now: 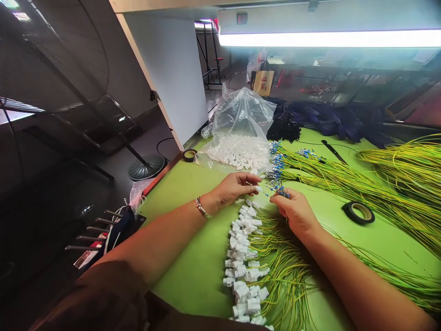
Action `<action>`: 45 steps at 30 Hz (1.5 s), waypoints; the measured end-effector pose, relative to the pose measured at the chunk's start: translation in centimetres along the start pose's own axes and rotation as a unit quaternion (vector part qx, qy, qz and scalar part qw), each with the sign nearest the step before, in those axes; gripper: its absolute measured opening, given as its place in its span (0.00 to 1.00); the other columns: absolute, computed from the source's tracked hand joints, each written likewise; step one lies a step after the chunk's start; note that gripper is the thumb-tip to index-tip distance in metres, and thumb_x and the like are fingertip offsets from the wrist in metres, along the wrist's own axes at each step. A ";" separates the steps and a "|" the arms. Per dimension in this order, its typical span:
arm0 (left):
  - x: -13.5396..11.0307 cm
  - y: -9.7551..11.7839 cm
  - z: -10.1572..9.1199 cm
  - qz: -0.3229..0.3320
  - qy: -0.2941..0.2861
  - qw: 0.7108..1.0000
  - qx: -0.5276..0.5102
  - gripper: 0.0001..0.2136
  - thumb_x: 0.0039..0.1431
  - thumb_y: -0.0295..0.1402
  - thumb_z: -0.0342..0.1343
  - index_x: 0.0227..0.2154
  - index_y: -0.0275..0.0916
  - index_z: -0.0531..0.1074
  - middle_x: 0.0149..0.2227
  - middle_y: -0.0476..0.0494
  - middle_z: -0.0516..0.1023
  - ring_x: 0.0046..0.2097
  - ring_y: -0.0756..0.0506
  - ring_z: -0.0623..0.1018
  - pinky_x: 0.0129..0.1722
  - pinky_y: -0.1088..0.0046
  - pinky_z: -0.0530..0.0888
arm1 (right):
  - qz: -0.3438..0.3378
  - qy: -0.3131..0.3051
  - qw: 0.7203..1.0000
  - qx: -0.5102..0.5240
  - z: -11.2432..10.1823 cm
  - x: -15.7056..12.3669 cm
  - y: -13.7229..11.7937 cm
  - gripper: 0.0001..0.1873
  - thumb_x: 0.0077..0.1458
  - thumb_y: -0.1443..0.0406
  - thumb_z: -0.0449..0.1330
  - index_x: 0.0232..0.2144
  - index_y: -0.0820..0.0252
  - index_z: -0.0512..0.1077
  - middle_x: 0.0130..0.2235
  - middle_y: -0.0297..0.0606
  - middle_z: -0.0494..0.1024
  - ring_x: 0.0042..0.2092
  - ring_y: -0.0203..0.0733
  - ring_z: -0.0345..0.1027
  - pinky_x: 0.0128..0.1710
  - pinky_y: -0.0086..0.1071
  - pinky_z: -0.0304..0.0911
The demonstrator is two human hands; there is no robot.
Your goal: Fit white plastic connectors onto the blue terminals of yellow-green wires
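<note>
Near the centre of the frame, the left hand (pixel 236 188) is pinching a small white plug (pixel 258 189) between thumb and fingertips. Just to its right, the right hand (pixel 292 207) is grasping a bunch of wires (pixel 280 189), whose blue ends are pointing up and left toward the plug. One blue-tipped wire end is showing between the two hands; whether it is touching the plug, I cannot tell. A bracelet (pixel 202 208) is circling the left wrist.

Below the hands, a row of white plugs (pixel 243 250) is running down to the bottom edge of the frame, with yellow-green wires (pixel 289 271) trailing from it to the right. Above the hands, a clear plastic bag (pixel 243 115) is holding many loose white pieces (pixel 241 151). A long bundle of yellow-green wires (pixel 351 181) is stretching across the right side, and a black roll of tape (pixel 349 213) is lying just below it. All of this is resting on a green table (pixel 193 248). A bright lamp (pixel 327 39) is shining at the upper right.
</note>
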State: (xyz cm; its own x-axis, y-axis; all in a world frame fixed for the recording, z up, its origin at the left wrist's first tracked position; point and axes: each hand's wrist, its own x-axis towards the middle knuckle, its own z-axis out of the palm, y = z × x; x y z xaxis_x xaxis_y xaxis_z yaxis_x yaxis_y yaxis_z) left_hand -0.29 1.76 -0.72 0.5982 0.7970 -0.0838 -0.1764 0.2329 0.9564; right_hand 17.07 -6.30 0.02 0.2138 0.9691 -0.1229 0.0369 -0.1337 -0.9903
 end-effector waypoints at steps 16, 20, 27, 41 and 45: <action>-0.3 0.4 0.1 -0.014 -0.028 0.999 0.013 0.17 0.38 0.33 0.70 0.33 0.31 0.78 0.30 0.43 0.79 0.31 0.52 0.77 0.36 0.75 0.74 | 0.025 -0.031 0.999 -0.009 0.1 -0.1 -0.1 0.10 0.39 0.61 0.63 0.18 0.60 0.67 0.14 0.25 0.55 0.18 0.28 0.41 0.18 0.29 0.37; -0.6 0.7 0.6 -0.049 0.011 0.998 -0.023 0.16 0.36 0.33 0.71 0.30 0.30 0.78 0.26 0.43 0.78 0.28 0.51 0.77 0.36 0.74 0.74 | -0.028 -0.048 0.996 -0.076 0.3 -0.4 -0.3 0.13 0.41 0.57 0.64 0.19 0.61 0.70 0.17 0.27 0.59 0.21 0.29 0.44 0.20 0.29 0.42; -0.9 0.5 1.6 -0.089 0.076 0.986 -0.121 0.18 0.28 0.28 0.73 0.27 0.28 0.78 0.26 0.42 0.79 0.28 0.51 0.78 0.35 0.74 0.75 | -0.047 -0.024 0.996 -0.073 0.4 -0.2 0.1 0.13 0.43 0.57 0.64 0.20 0.62 0.70 0.21 0.30 0.65 0.25 0.33 0.52 0.26 0.29 0.51; -0.5 1.1 0.4 -0.071 -0.026 0.992 0.103 0.10 0.39 0.28 0.67 0.26 0.28 0.77 0.21 0.43 0.77 0.22 0.52 0.74 0.26 0.76 0.73 | -0.029 -0.088 0.989 -0.118 0.2 0.1 0.2 0.15 0.45 0.55 0.62 0.22 0.62 0.71 0.18 0.28 0.62 0.22 0.32 0.51 0.24 0.29 0.50; -0.4 2.9 -1.0 -0.094 -0.096 0.949 0.286 0.10 0.40 0.26 0.64 0.30 0.29 0.79 0.25 0.42 0.79 0.24 0.52 0.74 0.26 0.77 0.71 | -0.055 -0.031 0.991 -0.120 0.0 0.1 0.4 0.17 0.48 0.53 0.60 0.20 0.61 0.69 0.18 0.30 0.65 0.23 0.34 0.55 0.24 0.30 0.52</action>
State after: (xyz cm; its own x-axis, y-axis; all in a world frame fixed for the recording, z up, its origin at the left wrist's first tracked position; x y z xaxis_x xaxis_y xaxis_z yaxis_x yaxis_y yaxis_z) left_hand -1.84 2.73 1.84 0.7177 0.6428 -0.2679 0.3678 -0.0233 0.9296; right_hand 17.14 -6.26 -0.38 0.1352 0.9905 -0.0258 0.2895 -0.0644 -0.9550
